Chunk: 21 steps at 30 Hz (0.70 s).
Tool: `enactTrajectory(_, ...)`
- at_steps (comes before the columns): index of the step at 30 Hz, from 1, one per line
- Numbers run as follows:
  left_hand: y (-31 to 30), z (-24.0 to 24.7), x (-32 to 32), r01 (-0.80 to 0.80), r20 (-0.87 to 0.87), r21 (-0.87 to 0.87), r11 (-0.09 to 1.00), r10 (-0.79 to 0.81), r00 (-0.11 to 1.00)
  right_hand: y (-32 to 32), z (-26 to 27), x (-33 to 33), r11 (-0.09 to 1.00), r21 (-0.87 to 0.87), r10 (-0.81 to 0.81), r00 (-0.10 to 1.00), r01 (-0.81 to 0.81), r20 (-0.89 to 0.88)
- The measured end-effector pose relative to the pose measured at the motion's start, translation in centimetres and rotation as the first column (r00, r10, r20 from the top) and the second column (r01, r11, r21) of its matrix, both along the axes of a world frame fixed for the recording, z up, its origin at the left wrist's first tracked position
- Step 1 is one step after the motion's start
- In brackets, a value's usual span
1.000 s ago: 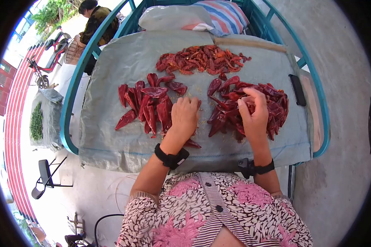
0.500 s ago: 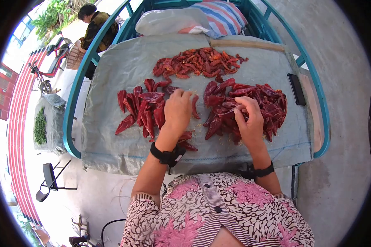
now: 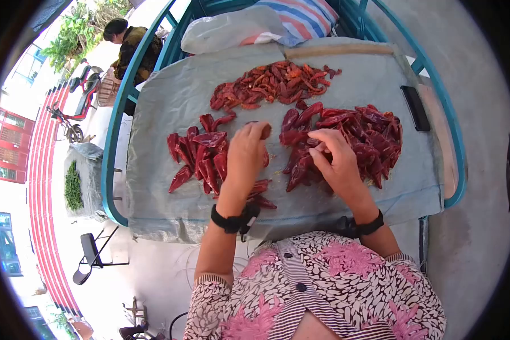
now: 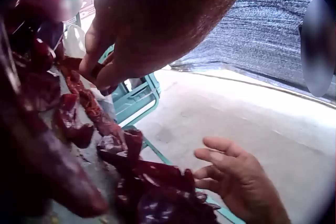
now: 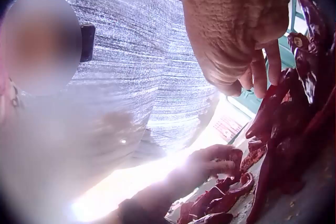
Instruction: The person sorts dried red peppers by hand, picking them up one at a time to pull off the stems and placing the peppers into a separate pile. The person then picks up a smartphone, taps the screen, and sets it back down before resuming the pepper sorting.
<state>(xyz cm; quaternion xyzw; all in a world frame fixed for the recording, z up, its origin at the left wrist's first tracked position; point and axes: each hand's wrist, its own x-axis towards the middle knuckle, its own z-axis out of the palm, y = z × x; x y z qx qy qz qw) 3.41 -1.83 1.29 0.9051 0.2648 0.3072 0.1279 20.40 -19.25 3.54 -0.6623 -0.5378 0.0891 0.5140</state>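
Between the fingertips of the left hand [image 3: 246, 156] is a dark red pepper [image 4: 93, 69], pinched at the inner edge of the left pile [image 3: 211, 161]. Over the near-left side of the larger right pile [image 3: 371, 141] hovers the right hand [image 3: 339, 167]. Its thumb and forefinger are bent towards each other, while the left wrist view shows that hand [image 4: 241, 179] with relaxed, parted fingers and nothing in them. Smaller, shrivelled orange-red peppers [image 3: 275, 85] form a pile farther back. A few peppers lie beneath the left forearm.
Grey sheeting [image 3: 175, 85] covers the surface within a teal frame [image 3: 114, 147]. A phone [image 3: 415, 109] lies at the right edge, and sacks [image 3: 232, 31] lie at the back. A person [image 3: 131, 48] sits beyond the left rail, near a red scooter [image 3: 82, 107].
The head view has shifted, moving the sheet's edges rightward. The left hand has lifted away from the left pile's near side towards its far side, a pepper now showing at its fingertips. The right hand stays by its pile.
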Motion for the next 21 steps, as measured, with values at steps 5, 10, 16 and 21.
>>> enactTrajectory(5,-5.4,2.9,0.1,0.21,0.176,-0.281,0.937,-0.165,0.97,2.2,1.4,-1.2,0.987,0.102,0.104,0.975,-0.126,0.198)
enactTrajectory(10,-7.0,3.7,-0.9,0.163,0.285,-0.346,0.924,-0.062,0.956,3.0,0.0,-1.6,0.966,0.099,0.238,0.971,-0.24,0.024)
enactTrajectory(16,-5.9,3.9,-7.4,-0.165,-0.258,-0.328,0.93,0.08,0.963,3.5,0.0,-0.3,0.992,0.027,0.114,0.98,-0.12,0.16)
enactTrajectory(21,-7.0,2.7,-8.7,-0.17,-0.486,-0.195,0.966,0.055,0.872,3.5,-0.9,0.7,0.999,-0.018,-0.021,0.948,0.028,0.316)
